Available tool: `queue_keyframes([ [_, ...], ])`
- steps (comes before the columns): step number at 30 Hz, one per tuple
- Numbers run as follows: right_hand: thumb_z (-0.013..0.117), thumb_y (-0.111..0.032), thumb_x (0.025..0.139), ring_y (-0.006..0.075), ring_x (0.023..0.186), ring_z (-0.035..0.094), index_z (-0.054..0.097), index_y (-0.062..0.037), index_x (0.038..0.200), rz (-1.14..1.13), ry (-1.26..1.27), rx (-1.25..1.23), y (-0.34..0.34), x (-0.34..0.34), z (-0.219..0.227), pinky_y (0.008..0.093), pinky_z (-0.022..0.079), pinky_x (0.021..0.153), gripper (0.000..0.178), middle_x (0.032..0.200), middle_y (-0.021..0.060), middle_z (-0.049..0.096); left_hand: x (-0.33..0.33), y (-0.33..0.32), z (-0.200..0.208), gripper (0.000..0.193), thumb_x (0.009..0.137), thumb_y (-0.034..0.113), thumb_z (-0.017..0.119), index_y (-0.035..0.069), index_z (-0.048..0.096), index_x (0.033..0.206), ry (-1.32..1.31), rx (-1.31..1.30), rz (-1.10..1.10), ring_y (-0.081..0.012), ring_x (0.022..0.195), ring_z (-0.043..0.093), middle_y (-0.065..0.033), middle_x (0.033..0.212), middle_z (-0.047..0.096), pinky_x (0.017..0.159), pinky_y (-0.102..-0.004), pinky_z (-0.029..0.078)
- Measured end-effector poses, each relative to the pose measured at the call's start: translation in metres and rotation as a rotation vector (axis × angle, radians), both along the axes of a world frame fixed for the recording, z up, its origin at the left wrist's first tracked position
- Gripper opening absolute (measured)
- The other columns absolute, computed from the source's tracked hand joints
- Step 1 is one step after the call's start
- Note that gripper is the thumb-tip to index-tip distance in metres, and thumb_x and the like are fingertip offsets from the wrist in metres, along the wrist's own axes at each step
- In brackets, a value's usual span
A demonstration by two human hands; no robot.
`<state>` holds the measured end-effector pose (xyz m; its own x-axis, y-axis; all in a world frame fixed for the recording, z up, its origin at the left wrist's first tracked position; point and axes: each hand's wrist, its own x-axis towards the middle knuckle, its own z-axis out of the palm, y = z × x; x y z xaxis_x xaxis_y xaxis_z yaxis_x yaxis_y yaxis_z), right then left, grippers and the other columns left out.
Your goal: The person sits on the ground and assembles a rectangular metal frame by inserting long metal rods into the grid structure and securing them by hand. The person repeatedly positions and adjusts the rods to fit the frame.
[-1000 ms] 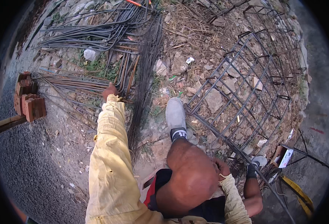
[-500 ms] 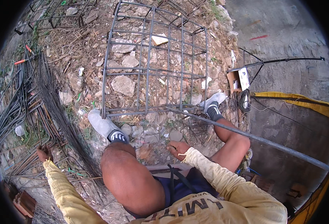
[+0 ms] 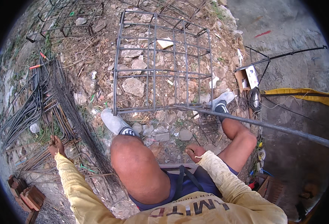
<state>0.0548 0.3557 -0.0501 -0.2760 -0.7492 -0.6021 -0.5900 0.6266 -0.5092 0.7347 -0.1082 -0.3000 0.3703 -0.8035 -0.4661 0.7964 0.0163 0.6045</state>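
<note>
My left hand [image 3: 56,146] reaches out to the left, among the near ends of bent steel bars [image 3: 65,123]. Its fingers are curled, but what they grip is too small to make out. In front of my lap, my right hand [image 3: 195,151] is closed; a thin dark line shows by its fingers, and I cannot tell whether it is held. A rebar cage [image 3: 155,67] lies on the ground ahead, its near end between my feet. One long steel bar [image 3: 265,124] runs from that end out to the right.
A bundle of thin dark wire [image 3: 73,106] lies beside the bent bars. Another cage [image 3: 61,30] is at far left. Bricks [image 3: 31,197] are stacked at near left. On the right are a small carton [image 3: 251,77], a black coil [image 3: 253,99] and yellow sheeting [image 3: 303,95]. Stones litter the ground.
The view has swung left, so the scene sits further right in it. My left hand has moved slightly forward among the bent bars. My right hand stays closed near my lap.
</note>
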Motion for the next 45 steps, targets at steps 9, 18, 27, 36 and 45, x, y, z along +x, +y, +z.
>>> queue_keyframes([
  [9, 0.059, -0.025, 0.091, 0.0308, 0.071, 0.067, 0.067, -0.0004, 0.097, 0.026, -0.106, -0.012, -0.045, 0.046, -0.008, 0.0398, 0.051, 0.067, 0.027, 0.076, 0.0189, 0.066, -0.074, 0.046, 0.009, 0.048, 0.086, 0.024, 0.061, -0.009, 0.052, 0.120, -0.912, 0.788, -0.214, -0.0366, 0.081, 0.066, -0.0240, 0.098, 0.066, 0.078, -0.0369, 0.052],
  [18, 0.060, -0.028, 0.091, 0.0293, 0.069, 0.067, 0.067, -0.0009, 0.094, 0.073, -0.014, 0.032, -0.111, 0.024, -0.031, 0.0394, 0.051, 0.065, 0.028, 0.073, 0.0175, 0.066, -0.157, -0.066, 0.068, 0.045, 0.091, 0.025, 0.063, -0.002, 0.053, 0.126, -0.312, 0.362, -0.064, -0.0231, 0.087, 0.062, -0.0111, 0.109, 0.061, 0.080, -0.0311, 0.051],
  [27, 0.060, -0.030, 0.091, 0.0277, 0.067, 0.067, 0.067, -0.0014, 0.091, 0.057, 0.003, 0.178, -0.096, 0.008, -0.042, 0.0389, 0.051, 0.063, 0.030, 0.070, 0.0162, 0.065, -0.150, -0.159, 0.034, 0.047, 0.089, 0.021, 0.066, -0.002, 0.048, 0.126, 0.003, 0.343, 0.163, -0.0285, 0.098, 0.063, -0.0141, 0.112, 0.058, 0.083, -0.0453, 0.053],
  [36, 0.061, -0.033, 0.090, 0.0261, 0.066, 0.067, 0.066, -0.0019, 0.088, 0.088, -0.035, 0.227, -0.072, 0.013, -0.041, 0.0385, 0.050, 0.061, 0.031, 0.067, 0.0149, 0.065, -0.069, -0.146, 0.065, 0.032, 0.095, 0.028, 0.052, 0.001, 0.058, 0.111, -0.151, 0.269, 0.259, -0.0278, 0.083, 0.062, -0.0156, 0.096, 0.063, 0.068, -0.0462, 0.054],
  [45, 0.060, -0.035, 0.091, 0.0265, 0.072, 0.064, 0.066, -0.0043, 0.086, 0.111, 0.095, 0.158, -0.016, -0.006, -0.041, 0.0390, 0.050, 0.068, 0.032, 0.078, 0.0141, 0.066, -0.074, -0.012, 0.141, 0.032, 0.098, 0.036, 0.041, 0.016, 0.041, 0.073, 0.087, -0.102, 0.213, -0.0114, 0.044, 0.028, 0.0038, 0.055, 0.029, 0.049, -0.0298, 0.027],
])
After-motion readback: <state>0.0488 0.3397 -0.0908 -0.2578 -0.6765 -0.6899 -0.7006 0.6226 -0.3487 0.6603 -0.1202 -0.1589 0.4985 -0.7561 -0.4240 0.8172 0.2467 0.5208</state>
